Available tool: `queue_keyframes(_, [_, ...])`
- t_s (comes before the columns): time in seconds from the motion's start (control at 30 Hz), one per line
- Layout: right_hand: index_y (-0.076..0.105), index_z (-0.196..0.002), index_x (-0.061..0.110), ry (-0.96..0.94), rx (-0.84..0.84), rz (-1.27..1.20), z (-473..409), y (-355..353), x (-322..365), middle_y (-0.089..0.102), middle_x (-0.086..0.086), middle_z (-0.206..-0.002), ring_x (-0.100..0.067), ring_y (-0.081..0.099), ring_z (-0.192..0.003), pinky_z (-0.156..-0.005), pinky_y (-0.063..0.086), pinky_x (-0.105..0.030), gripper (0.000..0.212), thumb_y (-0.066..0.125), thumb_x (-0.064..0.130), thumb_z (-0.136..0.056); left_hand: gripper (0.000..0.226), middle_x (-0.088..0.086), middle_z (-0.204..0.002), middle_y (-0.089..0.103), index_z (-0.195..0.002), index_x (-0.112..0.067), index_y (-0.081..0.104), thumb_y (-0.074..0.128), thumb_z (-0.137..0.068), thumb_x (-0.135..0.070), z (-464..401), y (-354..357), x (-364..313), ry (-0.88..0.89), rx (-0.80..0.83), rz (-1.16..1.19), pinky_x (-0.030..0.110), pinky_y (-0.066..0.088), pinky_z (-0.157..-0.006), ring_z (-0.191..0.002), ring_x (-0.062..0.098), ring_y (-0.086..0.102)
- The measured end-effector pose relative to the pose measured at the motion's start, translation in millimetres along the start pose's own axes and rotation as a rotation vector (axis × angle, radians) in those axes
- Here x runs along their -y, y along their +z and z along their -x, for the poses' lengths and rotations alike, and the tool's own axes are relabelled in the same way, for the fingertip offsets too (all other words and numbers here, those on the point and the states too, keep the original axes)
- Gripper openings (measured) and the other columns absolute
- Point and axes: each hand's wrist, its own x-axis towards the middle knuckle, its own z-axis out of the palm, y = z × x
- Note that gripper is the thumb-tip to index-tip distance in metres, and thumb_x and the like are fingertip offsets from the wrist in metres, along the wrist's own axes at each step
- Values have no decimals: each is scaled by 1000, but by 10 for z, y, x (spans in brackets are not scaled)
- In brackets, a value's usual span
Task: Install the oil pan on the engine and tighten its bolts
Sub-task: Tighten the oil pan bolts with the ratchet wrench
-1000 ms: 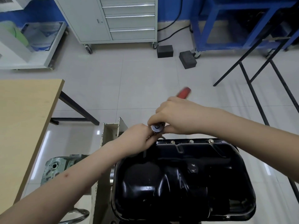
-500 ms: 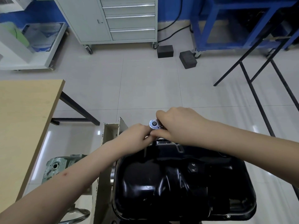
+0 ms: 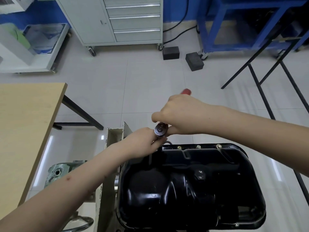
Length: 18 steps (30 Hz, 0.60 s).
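Bright even light, floor glare, wide-angle edge distortion.

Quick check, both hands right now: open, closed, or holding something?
Left hand: fingers at the ratchet head, steadying it; grip cannot be told.
Right hand: closed around the ratchet's red handle.
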Motion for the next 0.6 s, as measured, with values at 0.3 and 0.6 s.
queue_keyframes(0.3, [38,-85,16,338,52,-277,131,149,263,39,2,-68,-21,32,-62,-45,16,-25,30,42,45,-92,37,21,-66,49,-57,-20,27,43,-90,-13,-2,34,13,-30,-35,2,29,19,-53,-74,39,50])
queue_keyframes(0.6, [49,-90,22,-64,6,18,-8,31,65,54,4,-90,-23,53,-92,-87,34,-28,13,41,11,-89,26,22,-83,59,-76,-11,41,36,-97,-25,-27,-4,-19,40,41,-12,42,41,-74,-81,36,52])
